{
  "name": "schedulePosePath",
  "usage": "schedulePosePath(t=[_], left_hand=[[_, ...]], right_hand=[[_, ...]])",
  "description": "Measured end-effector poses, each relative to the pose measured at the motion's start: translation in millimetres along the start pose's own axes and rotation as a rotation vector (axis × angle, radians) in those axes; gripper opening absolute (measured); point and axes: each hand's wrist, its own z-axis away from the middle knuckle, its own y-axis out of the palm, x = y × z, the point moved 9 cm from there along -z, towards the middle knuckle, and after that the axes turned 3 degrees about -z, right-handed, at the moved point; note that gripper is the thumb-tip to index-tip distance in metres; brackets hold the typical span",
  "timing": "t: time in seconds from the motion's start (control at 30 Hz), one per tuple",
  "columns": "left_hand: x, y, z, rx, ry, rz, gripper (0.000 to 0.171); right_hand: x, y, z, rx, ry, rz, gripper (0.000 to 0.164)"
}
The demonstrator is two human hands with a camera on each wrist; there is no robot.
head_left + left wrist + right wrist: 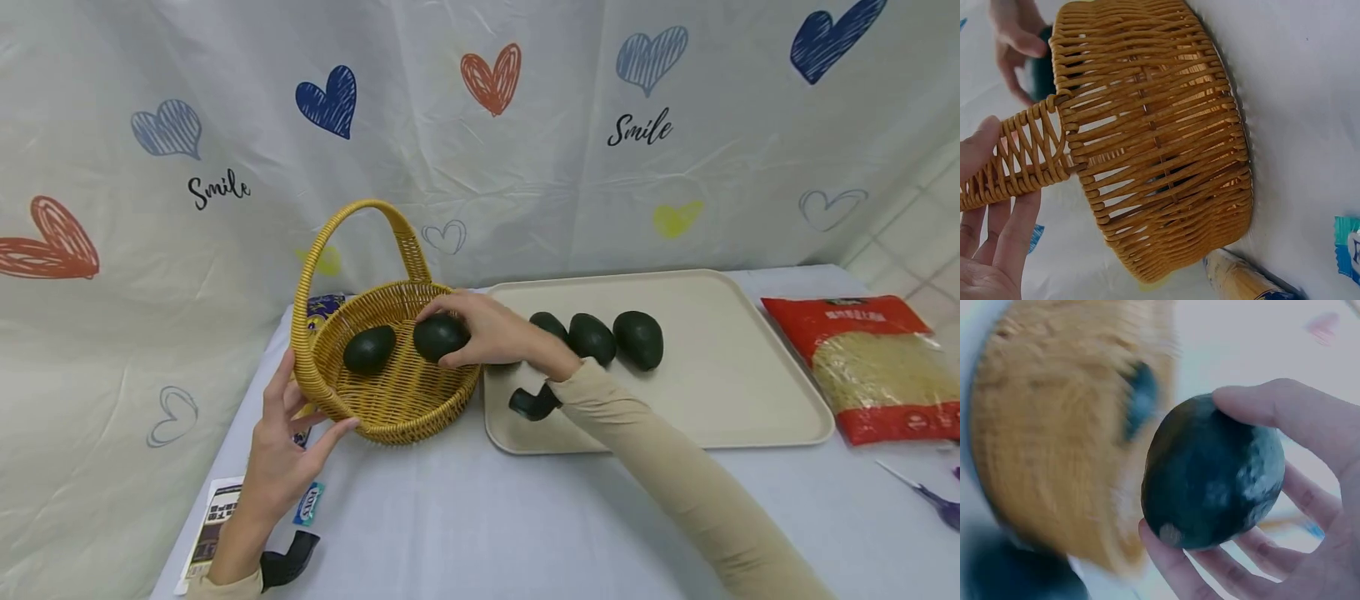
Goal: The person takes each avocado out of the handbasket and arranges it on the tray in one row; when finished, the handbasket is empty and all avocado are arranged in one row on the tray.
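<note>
My right hand (491, 329) grips a dark green avocado (440, 337) over the right side of the yellow wicker basket (405, 429). In the right wrist view the thumb lies on one side of this avocado (1210, 475) and the fingers curl round the other. A second avocado (370, 350) lies inside the basket on the left. My left hand (281, 442) holds the base of the basket's handle (1022, 156), thumb on one face and fingers on the other. Several more avocados (638, 340) sit on the cream tray (720, 400), partly hidden by my right wrist.
Right of the tray lies a red bag (870, 367) of pale yellow food, with purple-handled scissors (937, 504) in front. By my left forearm are a small blue packet (308, 504) and a printed card (213, 525). A blue package (324, 307) stands behind the basket.
</note>
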Motion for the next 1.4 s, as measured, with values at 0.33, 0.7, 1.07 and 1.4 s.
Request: schedulePosePath(t=[0.33,0.7,1.07,1.4], left_hand=[[-0.1,-0.9,0.2,-0.007,-0.012,-0.003,0.102],[0.6,0.9,2.4,-0.01,0.001,0.017,0.103],[0.9,2.6,0.3,0.005,0.015,0.028,0.102],[2.2,0.4,0.9,-0.001,0.009,0.008,0.11]], right_hand=[[-39,-140,140,-0.318,0.275,0.001,0.062],[-122,-181,261,-0.554,0.554,0.078,0.061],[-180,-143,278,-0.532,0.731,0.03,0.069],[-178,-135,273,-0.391,0.806,-0.022,0.077]])
